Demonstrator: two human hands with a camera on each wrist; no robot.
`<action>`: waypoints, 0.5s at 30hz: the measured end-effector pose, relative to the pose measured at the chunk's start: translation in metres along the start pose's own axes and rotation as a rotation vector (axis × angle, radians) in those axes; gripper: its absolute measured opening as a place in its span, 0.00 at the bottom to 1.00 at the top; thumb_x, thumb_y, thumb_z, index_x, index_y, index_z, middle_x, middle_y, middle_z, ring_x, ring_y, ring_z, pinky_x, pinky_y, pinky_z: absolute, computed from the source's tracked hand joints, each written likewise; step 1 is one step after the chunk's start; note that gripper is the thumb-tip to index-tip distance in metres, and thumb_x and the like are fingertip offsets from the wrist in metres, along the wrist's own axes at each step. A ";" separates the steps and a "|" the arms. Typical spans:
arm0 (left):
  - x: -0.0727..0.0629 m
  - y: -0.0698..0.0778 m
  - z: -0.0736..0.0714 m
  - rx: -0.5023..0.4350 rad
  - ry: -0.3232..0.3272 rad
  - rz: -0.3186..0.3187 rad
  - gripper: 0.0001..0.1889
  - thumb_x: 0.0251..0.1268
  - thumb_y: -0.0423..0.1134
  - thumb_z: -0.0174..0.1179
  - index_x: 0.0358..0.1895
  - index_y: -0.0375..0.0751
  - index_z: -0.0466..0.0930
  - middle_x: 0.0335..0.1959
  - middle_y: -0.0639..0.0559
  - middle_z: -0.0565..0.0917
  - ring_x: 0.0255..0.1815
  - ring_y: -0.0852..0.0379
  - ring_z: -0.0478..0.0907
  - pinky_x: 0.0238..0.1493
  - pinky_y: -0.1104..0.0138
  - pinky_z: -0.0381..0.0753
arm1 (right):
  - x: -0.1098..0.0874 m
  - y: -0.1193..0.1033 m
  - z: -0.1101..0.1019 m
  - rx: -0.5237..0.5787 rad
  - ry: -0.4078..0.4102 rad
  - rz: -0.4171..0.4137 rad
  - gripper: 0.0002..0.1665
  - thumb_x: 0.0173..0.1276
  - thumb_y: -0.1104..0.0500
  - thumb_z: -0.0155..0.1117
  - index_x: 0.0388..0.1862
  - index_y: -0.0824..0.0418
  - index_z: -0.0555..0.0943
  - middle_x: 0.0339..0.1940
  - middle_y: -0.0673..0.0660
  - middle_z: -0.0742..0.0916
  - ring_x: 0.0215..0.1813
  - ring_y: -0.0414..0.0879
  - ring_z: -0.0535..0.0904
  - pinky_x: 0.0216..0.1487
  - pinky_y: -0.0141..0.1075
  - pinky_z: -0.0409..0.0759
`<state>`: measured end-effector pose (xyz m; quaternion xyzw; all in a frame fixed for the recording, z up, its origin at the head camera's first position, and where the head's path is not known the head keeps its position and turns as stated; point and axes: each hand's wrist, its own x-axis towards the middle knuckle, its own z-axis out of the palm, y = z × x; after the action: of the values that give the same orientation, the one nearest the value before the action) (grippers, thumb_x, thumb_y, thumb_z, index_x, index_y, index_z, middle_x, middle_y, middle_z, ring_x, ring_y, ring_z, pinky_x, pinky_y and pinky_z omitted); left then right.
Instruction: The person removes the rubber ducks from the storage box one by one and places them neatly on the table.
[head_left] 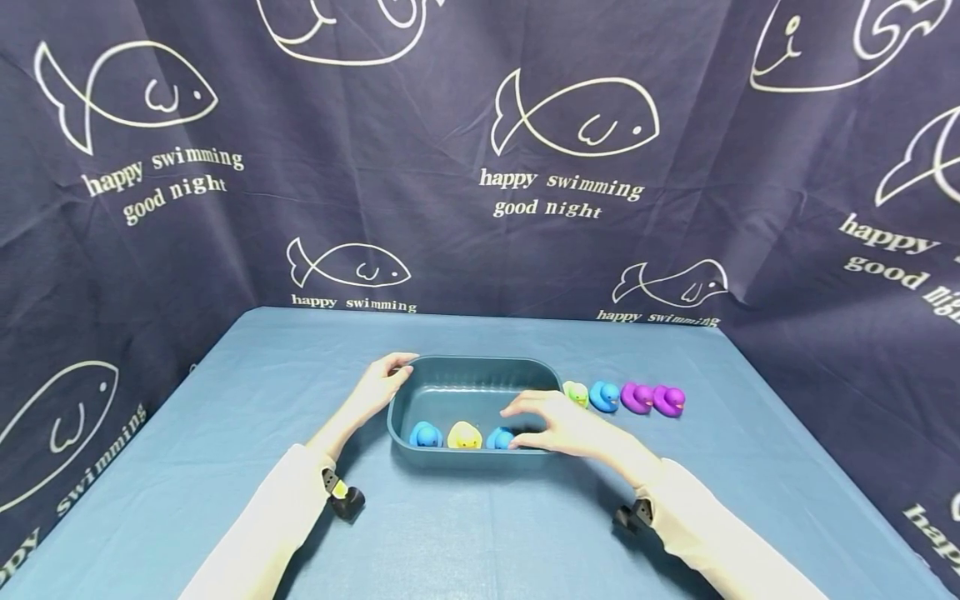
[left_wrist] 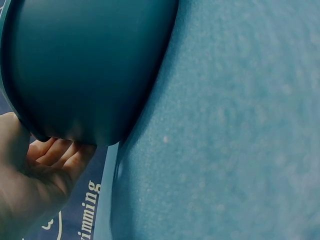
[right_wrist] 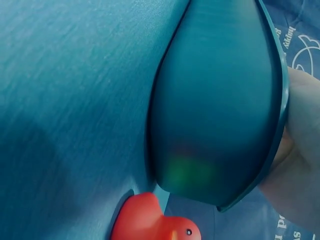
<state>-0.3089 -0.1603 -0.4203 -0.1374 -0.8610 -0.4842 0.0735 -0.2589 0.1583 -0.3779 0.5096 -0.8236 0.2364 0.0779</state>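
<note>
A dark teal rectangular tub [head_left: 480, 363] stands on the table. My left hand [head_left: 381, 385] grips its left end at the rim; in the left wrist view, the fingers [left_wrist: 60, 152] lie against the outer wall. Inside, along the near wall, sit a blue rubber duck [head_left: 426, 434], a yellow rubber duck [head_left: 464, 435] and another blue duck [head_left: 498, 438]. My right hand [head_left: 558, 421] reaches over the right rim, thumb and fingers spread apart beside that last blue duck. The right wrist view has the right hand [right_wrist: 302, 165] partly hidden behind the tub wall.
Right of the tub stand a light green duck [head_left: 576, 393], a blue duck [head_left: 604, 397] and two purple ducks [head_left: 637, 397]. A red duck [right_wrist: 150, 222] sits close by the tub in the right wrist view. Dark fish-print cloth [head_left: 450, 275] hangs behind the table.
</note>
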 end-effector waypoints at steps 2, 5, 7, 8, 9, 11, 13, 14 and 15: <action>0.000 -0.001 0.000 -0.004 -0.001 0.000 0.17 0.69 0.34 0.50 0.57 0.33 0.74 0.50 0.38 0.81 0.48 0.48 0.77 0.47 0.63 0.74 | 0.002 0.000 0.001 0.000 -0.011 0.004 0.21 0.55 0.57 0.72 0.47 0.65 0.82 0.43 0.57 0.85 0.47 0.46 0.80 0.50 0.39 0.77; 0.001 -0.001 0.001 -0.012 -0.003 -0.006 0.17 0.69 0.34 0.50 0.58 0.33 0.74 0.50 0.38 0.80 0.48 0.48 0.76 0.48 0.63 0.74 | 0.004 0.000 0.002 0.013 -0.024 0.007 0.22 0.54 0.58 0.72 0.47 0.65 0.82 0.43 0.57 0.85 0.48 0.47 0.80 0.50 0.39 0.78; 0.001 0.000 0.001 -0.017 -0.003 -0.010 0.17 0.69 0.34 0.50 0.58 0.33 0.74 0.50 0.38 0.80 0.48 0.48 0.76 0.47 0.63 0.74 | 0.004 0.000 0.003 0.023 -0.026 0.002 0.21 0.54 0.58 0.72 0.47 0.65 0.82 0.43 0.57 0.86 0.47 0.47 0.80 0.50 0.39 0.78; 0.001 0.000 0.001 -0.014 -0.002 -0.010 0.17 0.69 0.34 0.50 0.58 0.33 0.74 0.50 0.38 0.80 0.47 0.49 0.76 0.47 0.64 0.74 | 0.005 0.000 0.003 0.032 -0.028 0.003 0.21 0.54 0.58 0.72 0.47 0.65 0.82 0.43 0.57 0.86 0.47 0.47 0.80 0.50 0.38 0.78; 0.001 0.000 0.000 -0.010 -0.001 -0.010 0.17 0.69 0.34 0.50 0.58 0.33 0.74 0.50 0.38 0.81 0.47 0.49 0.76 0.46 0.64 0.74 | 0.005 0.001 0.004 0.042 -0.030 0.005 0.21 0.54 0.58 0.73 0.46 0.65 0.82 0.43 0.57 0.86 0.47 0.46 0.81 0.50 0.38 0.78; 0.001 0.000 0.000 -0.013 0.001 -0.010 0.17 0.69 0.34 0.50 0.57 0.33 0.74 0.49 0.38 0.81 0.46 0.50 0.76 0.46 0.65 0.73 | 0.006 0.001 0.004 0.061 -0.036 0.010 0.21 0.53 0.58 0.73 0.46 0.65 0.82 0.42 0.56 0.86 0.47 0.46 0.81 0.50 0.38 0.78; 0.001 0.000 0.000 -0.011 0.004 -0.006 0.16 0.69 0.34 0.50 0.57 0.33 0.74 0.49 0.38 0.81 0.45 0.50 0.76 0.45 0.65 0.73 | 0.006 0.001 0.004 0.084 -0.048 0.026 0.20 0.53 0.58 0.73 0.45 0.64 0.82 0.42 0.56 0.86 0.46 0.46 0.81 0.50 0.37 0.78; 0.001 0.000 0.000 -0.013 0.005 -0.002 0.16 0.69 0.33 0.50 0.57 0.33 0.75 0.49 0.38 0.81 0.45 0.50 0.76 0.45 0.65 0.73 | 0.006 0.002 0.004 0.093 -0.053 0.035 0.20 0.53 0.58 0.73 0.45 0.64 0.82 0.42 0.55 0.86 0.46 0.46 0.81 0.50 0.37 0.78; 0.001 -0.001 0.000 -0.013 0.006 0.000 0.16 0.69 0.33 0.50 0.57 0.33 0.75 0.49 0.38 0.81 0.45 0.50 0.76 0.45 0.65 0.73 | 0.006 0.002 0.004 0.108 -0.059 0.046 0.20 0.53 0.59 0.73 0.45 0.64 0.83 0.41 0.55 0.86 0.46 0.46 0.81 0.50 0.37 0.78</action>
<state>-0.3099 -0.1607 -0.4205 -0.1365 -0.8576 -0.4900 0.0755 -0.2628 0.1521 -0.3799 0.5006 -0.8233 0.2669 0.0203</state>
